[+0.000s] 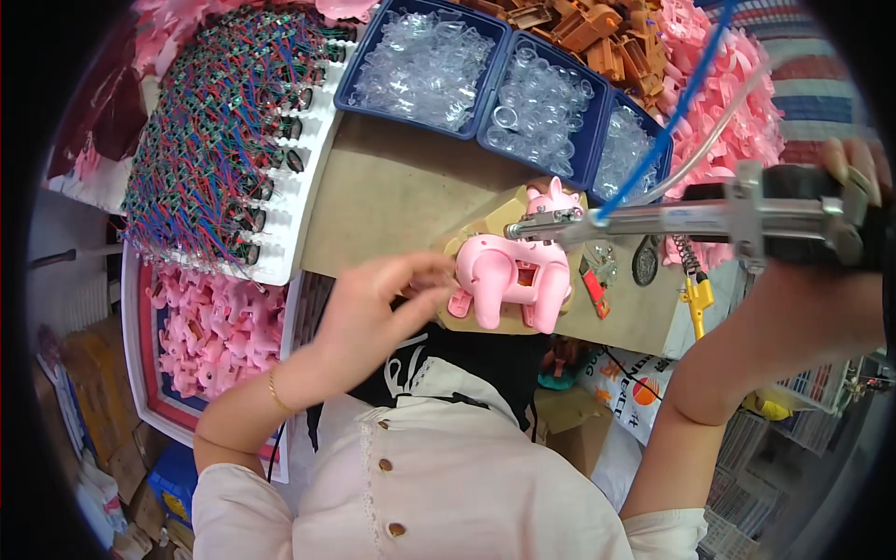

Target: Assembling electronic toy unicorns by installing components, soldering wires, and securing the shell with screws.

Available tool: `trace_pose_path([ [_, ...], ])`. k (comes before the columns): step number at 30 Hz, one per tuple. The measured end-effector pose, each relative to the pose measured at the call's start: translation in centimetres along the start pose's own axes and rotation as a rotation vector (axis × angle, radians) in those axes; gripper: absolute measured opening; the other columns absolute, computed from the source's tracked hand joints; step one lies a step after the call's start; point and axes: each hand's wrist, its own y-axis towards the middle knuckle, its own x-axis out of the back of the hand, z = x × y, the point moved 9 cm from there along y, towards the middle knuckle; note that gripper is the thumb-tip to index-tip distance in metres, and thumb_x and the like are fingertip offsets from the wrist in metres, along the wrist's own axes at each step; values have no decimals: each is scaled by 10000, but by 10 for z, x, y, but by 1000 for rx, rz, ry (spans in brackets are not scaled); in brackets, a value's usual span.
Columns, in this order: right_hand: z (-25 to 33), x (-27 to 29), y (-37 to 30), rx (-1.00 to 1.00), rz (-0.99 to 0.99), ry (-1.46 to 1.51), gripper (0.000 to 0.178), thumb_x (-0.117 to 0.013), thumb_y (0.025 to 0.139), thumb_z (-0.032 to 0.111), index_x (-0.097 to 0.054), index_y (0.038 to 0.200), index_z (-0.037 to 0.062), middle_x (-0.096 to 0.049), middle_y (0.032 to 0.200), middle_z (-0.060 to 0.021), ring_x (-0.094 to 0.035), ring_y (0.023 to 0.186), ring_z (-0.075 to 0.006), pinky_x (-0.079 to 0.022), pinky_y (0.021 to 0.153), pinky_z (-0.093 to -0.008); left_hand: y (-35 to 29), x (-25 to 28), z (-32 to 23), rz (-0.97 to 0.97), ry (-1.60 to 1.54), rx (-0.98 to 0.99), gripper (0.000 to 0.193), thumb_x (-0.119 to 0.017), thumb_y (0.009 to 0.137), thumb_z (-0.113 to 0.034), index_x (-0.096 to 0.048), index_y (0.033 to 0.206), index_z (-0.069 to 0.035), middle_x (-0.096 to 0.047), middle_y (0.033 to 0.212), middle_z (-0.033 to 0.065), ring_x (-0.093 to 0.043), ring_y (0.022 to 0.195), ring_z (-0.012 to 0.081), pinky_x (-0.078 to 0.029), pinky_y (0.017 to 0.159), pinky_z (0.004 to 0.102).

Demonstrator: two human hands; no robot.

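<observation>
A pink plastic toy animal [511, 280] lies belly-up on a tan wooden block [485, 224] at the bench's near edge. My left hand [378, 303] steadies it, fingertips touching its rear end. My right hand [845, 219] grips a grey and black power screwdriver [728, 217] held level, with its long metal tip [527, 227] pointing left over the toy's body. A blue hose [674, 110] and a clear hose run up from the tool.
Three blue bins of clear plastic parts [429, 65] stand at the back. A white tray of wired parts [229, 131] is at the left, pink toy shells [215, 327] below it. Orange parts [597, 33] and more pink shells [737, 103] lie at the back right.
</observation>
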Motion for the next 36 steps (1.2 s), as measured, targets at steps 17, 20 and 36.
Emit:
trace_pose_path([
  [17,-22,-87,-55,-59,292,191,344,-483,907,295,-482,1104,13,-484,754,-35,-441,623,-141,-384,622,-291,-49,-63,-33,-50,579,-650,168,-614,686,-44,-574,848,-25,-542,1275,172,-593,800,166,-496,608,273],
  [20,-38,-93,-49,-141,382,221,464,-497,913,361,-462,1185,-14,-482,753,-41,-439,628,-138,-384,621,-295,-52,-64,-32,-19,606,-637,135,-608,670,-43,-538,784,-31,-518,1288,214,-557,719,149,-472,562,269],
  [36,22,-75,-73,41,163,83,539,-479,881,505,-463,1109,17,-443,785,-31,-434,641,-121,-375,599,-274,-59,-75,-34,4,688,-620,128,-588,700,-87,-489,774,-52,-499,1304,247,-473,625,138,-443,577,250],
])
